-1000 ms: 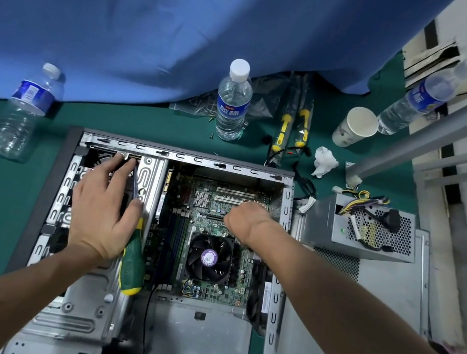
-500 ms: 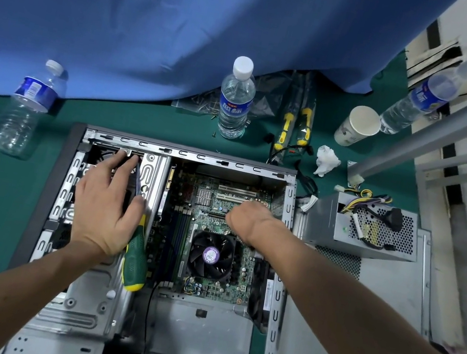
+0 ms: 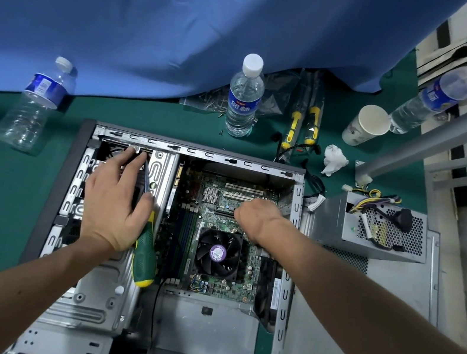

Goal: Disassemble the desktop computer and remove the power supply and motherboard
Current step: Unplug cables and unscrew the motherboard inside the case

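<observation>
The open computer case point(image 3: 199, 150) lies on its side on the green table. The green motherboard point(image 3: 221, 202) with its black fan point(image 3: 218, 253) sits inside. The grey power supply point(image 3: 372, 229) stands outside the case to the right, with its cables on top. My left hand point(image 3: 113, 202) rests flat on the metal drive cage point(image 3: 100, 287), fingers stretched toward the case's far edge, and its thumb pins a green and yellow screwdriver point(image 3: 145, 252) against the palm. My right hand point(image 3: 256, 215) reaches down onto the motherboard near the slots; its fingers are hidden behind the wrist.
Three water bottles stand or lie around: one at left point(image 3: 36, 104), one behind the case point(image 3: 244, 97), one far right point(image 3: 427, 98). A paper cup point(image 3: 366, 125), crumpled tissue point(image 3: 333, 160), yellow-handled tools point(image 3: 304, 123) and loose screws lie behind the case. A blue cloth point(image 3: 191, 19) hangs behind.
Both hands stay almost where they were; the view has shifted slightly. The right hand has edged a little over the motherboard.
</observation>
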{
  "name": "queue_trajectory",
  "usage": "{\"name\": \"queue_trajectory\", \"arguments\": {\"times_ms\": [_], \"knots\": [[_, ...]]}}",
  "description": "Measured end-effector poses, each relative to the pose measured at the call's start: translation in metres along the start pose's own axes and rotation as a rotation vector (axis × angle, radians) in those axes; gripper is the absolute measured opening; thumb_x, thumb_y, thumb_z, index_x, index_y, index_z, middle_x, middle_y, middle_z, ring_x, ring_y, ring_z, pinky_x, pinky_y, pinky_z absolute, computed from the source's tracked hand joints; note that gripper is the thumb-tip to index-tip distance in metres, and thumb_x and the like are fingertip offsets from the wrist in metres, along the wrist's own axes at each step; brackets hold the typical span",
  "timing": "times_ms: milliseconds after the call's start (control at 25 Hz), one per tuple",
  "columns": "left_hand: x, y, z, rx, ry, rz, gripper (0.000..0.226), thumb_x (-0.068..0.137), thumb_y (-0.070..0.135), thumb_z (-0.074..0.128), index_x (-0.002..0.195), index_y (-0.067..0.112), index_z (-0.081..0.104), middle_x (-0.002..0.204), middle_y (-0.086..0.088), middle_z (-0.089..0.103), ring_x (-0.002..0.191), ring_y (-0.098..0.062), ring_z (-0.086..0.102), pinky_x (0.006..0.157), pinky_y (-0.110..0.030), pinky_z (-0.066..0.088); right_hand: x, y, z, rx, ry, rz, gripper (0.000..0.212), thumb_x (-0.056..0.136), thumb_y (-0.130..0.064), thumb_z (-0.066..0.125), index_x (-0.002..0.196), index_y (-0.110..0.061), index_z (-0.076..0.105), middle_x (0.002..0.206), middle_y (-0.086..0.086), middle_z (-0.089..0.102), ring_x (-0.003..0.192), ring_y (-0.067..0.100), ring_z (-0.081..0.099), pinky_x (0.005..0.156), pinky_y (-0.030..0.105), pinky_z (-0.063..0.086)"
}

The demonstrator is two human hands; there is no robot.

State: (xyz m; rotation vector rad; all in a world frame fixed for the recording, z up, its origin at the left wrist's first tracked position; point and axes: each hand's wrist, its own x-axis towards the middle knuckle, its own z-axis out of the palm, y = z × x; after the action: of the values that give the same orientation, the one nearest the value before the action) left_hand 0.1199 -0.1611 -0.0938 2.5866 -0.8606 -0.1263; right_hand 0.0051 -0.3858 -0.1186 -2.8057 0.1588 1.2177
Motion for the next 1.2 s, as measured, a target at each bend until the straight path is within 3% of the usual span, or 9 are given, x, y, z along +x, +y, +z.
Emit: {"name": "queue_trajectory", "arguments": {"times_ms": [280, 400, 600, 720, 840, 1000, 1120, 1200], "knots": [[0.0, -0.001, 0.0, 0.005, -0.005, 0.004, 0.072, 0.08, 0.042, 0.038, 0.142, 0.005, 0.048, 0.145, -0.017, 0.043, 0.135, -0.032, 0.037, 0.107, -0.048, 0.03, 0.003, 0.004, 0.003, 0.106, 0.027, 0.025, 0.027, 0.09, 0.012, 0.044, 0.102, -0.004, 0.061, 0.101, 0.01, 0.066, 0.078, 0.017, 0.056, 0.082, 0.032, 0.057], [0.0, -0.001, 0.0, 0.001, -0.006, 0.006, 0.072, 0.08, 0.041, 0.038, 0.142, 0.005, 0.048, 0.145, -0.017, 0.043, 0.135, -0.032, 0.038, 0.106, -0.048, 0.031, 0.002, 0.003, 0.001, 0.099, -0.008, 0.004, 0.02, 0.089, 0.01, 0.049, 0.087, -0.009, 0.053, 0.092, 0.008, 0.06, 0.077, 0.017, 0.053, 0.08, 0.028, 0.055], [0.0, 0.0, -0.001, -0.004, -0.001, -0.006, 0.071, 0.079, 0.039, 0.04, 0.141, 0.005, 0.049, 0.144, -0.016, 0.043, 0.135, -0.031, 0.038, 0.107, -0.048, 0.03, -0.003, 0.002, -0.004, 0.044, -0.035, -0.032, 0.028, 0.089, 0.008, 0.052, 0.074, -0.014, 0.043, 0.076, 0.002, 0.047, 0.071, 0.015, 0.05, 0.073, 0.026, 0.054], [0.0, 0.001, 0.0, -0.005, -0.003, -0.003, 0.071, 0.079, 0.039, 0.04, 0.141, 0.006, 0.049, 0.145, -0.016, 0.043, 0.135, -0.031, 0.037, 0.107, -0.049, 0.03, -0.004, 0.004, -0.012, -0.022, -0.01, -0.003, 0.017, 0.092, 0.004, 0.053, 0.085, -0.008, 0.045, 0.084, 0.002, 0.05, 0.084, 0.02, 0.056, 0.078, 0.03, 0.054], [0.0, 0.0, -0.001, -0.006, -0.005, -0.001, 0.071, 0.079, 0.039, 0.04, 0.142, 0.006, 0.048, 0.145, -0.016, 0.043, 0.135, -0.03, 0.037, 0.107, -0.049, 0.03, -0.009, -0.002, -0.024, -0.121, 0.021, -0.015, 0.018, 0.091, 0.007, 0.05, 0.097, -0.01, 0.051, 0.088, 0.001, 0.052, 0.087, 0.023, 0.06, 0.069, 0.031, 0.05], [-0.001, 0.0, -0.003, -0.019, -0.013, -0.007, 0.072, 0.079, 0.039, 0.04, 0.142, 0.006, 0.048, 0.145, -0.015, 0.043, 0.135, -0.03, 0.037, 0.108, -0.049, 0.029, -0.036, 0.011, -0.028, -0.191, 0.121, -0.095, 0.03, 0.09, 0.004, 0.052, 0.072, -0.014, 0.036, 0.074, -0.001, 0.048, 0.082, 0.022, 0.05, 0.072, 0.035, 0.044], [0.0, 0.001, -0.003, -0.021, -0.022, -0.007, 0.073, 0.078, 0.041, 0.04, 0.141, 0.006, 0.049, 0.144, -0.015, 0.043, 0.134, -0.03, 0.037, 0.108, -0.05, 0.03, -0.051, 0.018, -0.015, -0.179, 0.246, -0.106, 0.012, 0.09, -0.005, 0.056, 0.086, -0.016, 0.058, 0.088, 0.0, 0.063, 0.088, 0.019, 0.054, 0.083, 0.033, 0.045], [0.0, 0.001, -0.004, -0.025, -0.027, -0.009, 0.073, 0.078, 0.042, 0.041, 0.141, 0.007, 0.049, 0.144, -0.014, 0.043, 0.134, -0.03, 0.037, 0.108, -0.05, 0.03, -0.053, 0.014, -0.01, -0.083, 0.328, -0.058, 0.015, 0.089, -0.011, 0.055, 0.093, -0.021, 0.066, 0.087, -0.003, 0.065, 0.086, 0.017, 0.059, 0.084, 0.034, 0.05]]}}
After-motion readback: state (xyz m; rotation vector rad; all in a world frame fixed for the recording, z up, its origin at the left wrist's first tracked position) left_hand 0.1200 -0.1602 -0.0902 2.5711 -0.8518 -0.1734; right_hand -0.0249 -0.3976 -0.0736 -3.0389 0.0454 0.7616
